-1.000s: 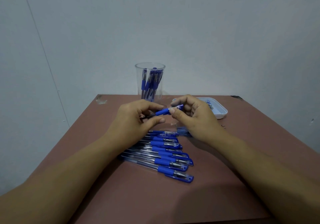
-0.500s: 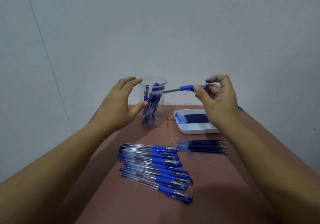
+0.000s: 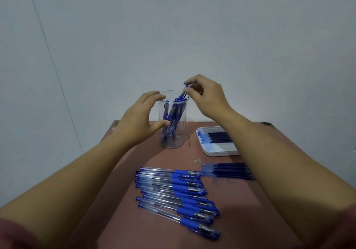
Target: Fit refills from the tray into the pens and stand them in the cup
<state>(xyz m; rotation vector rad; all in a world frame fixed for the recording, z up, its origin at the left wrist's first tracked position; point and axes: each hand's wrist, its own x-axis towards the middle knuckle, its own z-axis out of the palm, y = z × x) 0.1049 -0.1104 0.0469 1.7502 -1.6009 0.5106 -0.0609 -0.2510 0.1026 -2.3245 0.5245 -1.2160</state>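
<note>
Nearest the camera, a row of pens (image 3: 177,198) lay on the table (image 3: 240,220), well short of both hands, with the loose refills (image 3: 229,171) and the tray (image 3: 215,151) down beside the right forearm. Farther out, the left hand (image 3: 138,119) cupped the cup (image 3: 173,133), thumb on its wall, fingers at the rim. The right hand (image 3: 208,98) sat just above the rim's right side, thumb and forefinger pinched narrow on the top end of a pen (image 3: 181,96). Its long axis ran steeply down-left from the pinch into the cup. Pretty sure it only needed letting go.
</note>
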